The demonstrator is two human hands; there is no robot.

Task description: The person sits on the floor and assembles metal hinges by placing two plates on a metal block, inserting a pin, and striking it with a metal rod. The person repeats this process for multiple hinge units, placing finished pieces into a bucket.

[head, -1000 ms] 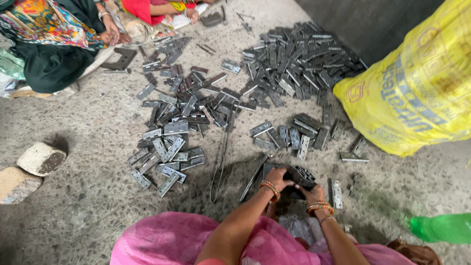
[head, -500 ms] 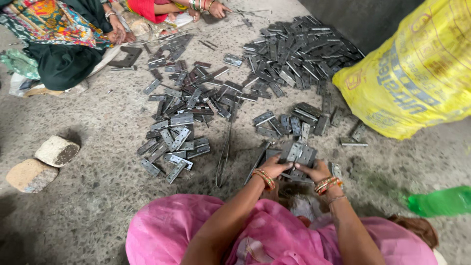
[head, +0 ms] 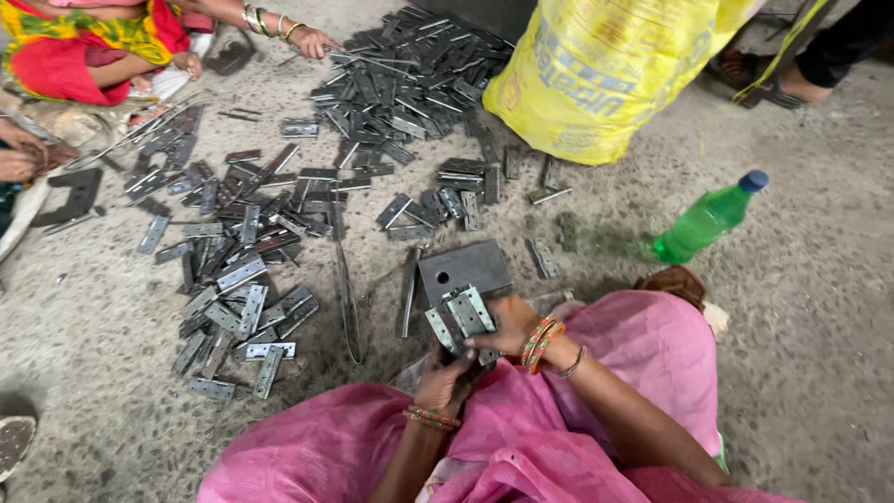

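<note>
So from the head camera, both hands are on a small stack of metal hinges point(head: 461, 317) held just below a dark steel block point(head: 464, 269) with a hole in it, which sits on the concrete floor point(head: 819, 307) right in front of the pink-draped lap. The right hand point(head: 510, 326) is curled around the stack's right side, fingers closed on it, and the left hand point(head: 447, 380) grips it from underneath, thumb up against the lower hinge. Compared with half a second ago, the view has swung right: the green bottle point(head: 706, 222) is now fully in sight to the right of the block, where before only its side poked in at the edge. The yellow sack point(head: 605, 74) now sits up beyond the block rather than off to the right. The hinges look fanned out and lifted a bit more toward the camera than before. Loose hinges point(head: 242, 289) are scattered left of the block, and another person's hand point(head: 312, 42) reaches in far up-left of it.
</note>
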